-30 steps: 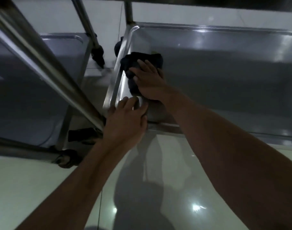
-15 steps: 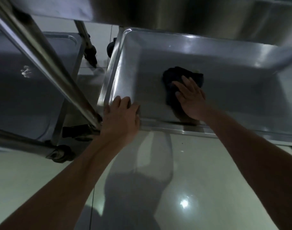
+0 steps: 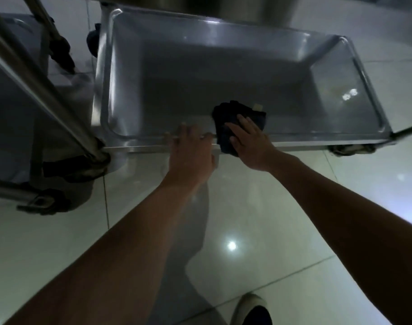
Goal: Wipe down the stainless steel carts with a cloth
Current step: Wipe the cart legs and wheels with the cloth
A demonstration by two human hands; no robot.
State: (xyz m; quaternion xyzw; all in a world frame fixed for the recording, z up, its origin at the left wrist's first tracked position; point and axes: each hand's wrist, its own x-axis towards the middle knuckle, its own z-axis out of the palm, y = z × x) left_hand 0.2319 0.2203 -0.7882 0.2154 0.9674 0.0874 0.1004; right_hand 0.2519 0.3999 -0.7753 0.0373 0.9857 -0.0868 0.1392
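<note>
On the cart [image 3: 223, 52] rim, right hand [image 3: 249, 137] flat on cloth [image 3: 226, 127], left hand [image 3: 191, 148] seemingly curled over rim

Single head-worn view, wide-angle, looking steeply down from above and forward over both forearms. Close range: the cart's bottom shelf [image 3: 223, 73] fills the upper frame, tiled floor [image 3: 247, 207] the lower. No second view.

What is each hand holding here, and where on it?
Right hand presses the dark cloth flat against the cart tray's near rim, on the cloth's near half. Left hand grips that same rim.
</note>
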